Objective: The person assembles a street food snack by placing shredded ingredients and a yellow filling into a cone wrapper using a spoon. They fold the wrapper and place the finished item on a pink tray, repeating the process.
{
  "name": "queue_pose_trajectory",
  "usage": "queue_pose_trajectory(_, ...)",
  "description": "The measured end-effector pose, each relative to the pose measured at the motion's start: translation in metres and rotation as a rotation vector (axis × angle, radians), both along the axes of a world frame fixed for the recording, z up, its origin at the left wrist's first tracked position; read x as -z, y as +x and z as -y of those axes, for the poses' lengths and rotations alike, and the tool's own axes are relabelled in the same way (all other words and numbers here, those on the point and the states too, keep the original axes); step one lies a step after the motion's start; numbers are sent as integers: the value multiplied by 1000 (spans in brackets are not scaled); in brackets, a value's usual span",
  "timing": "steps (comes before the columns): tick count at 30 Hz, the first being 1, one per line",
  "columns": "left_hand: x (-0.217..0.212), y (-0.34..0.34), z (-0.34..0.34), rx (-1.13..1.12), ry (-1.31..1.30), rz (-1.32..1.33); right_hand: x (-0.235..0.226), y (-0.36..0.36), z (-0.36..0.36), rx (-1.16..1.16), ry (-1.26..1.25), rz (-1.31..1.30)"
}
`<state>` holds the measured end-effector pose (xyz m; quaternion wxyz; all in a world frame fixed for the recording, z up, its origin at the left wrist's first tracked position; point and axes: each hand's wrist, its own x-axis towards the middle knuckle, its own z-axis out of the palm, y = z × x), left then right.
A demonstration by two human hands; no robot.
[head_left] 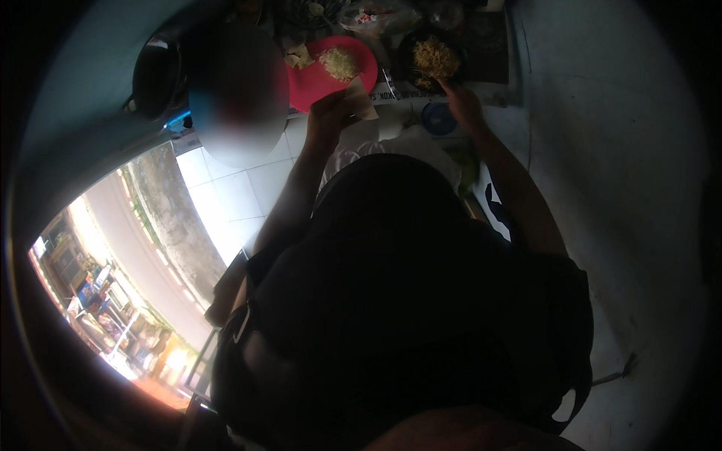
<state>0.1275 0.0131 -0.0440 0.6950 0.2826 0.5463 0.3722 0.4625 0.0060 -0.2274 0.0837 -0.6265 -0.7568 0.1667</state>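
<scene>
A thin, pale square wrapper (361, 99) is pinched in my left hand (329, 114), at the near edge of a red plate (307, 92). On that plate lie a heap of whitish shreds (340, 65) and a few pale wrapper pieces (298, 57). My right hand (464, 105) reaches to a dark bowl (407, 66) of yellowish shredded filling (436, 59). Its fingertips are closed together at the near side of the filling; whatever they pinch is too small to make out. A shiny metal utensil (389, 81) lies between plate and bowl.
Behind the plate sits a clear plastic bag (376, 16). A round blue thing (438, 118) is below the bowl. A dark pot (156, 77) stands at far left, beside a blurred patch. Pale wall (602, 150) runs along the right; a bright opening shows a street (143, 240).
</scene>
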Motion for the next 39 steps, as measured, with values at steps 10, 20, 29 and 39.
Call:
queue_pose_trajectory(10,-8,7,2,-10,-4,14,-2,26,20,15,37,-27)
queue_pose_trajectory(20,-9,12,-3,17,-12,-31,5,14,2,140,-236,-40)
queue_pose_trajectory(29,-6,8,-1,-27,-17,16,-11,30,15,-38,36,-60)
queue_pose_trajectory(39,-10,9,-3,11,-10,-9,-8,26,9,49,-47,-62)
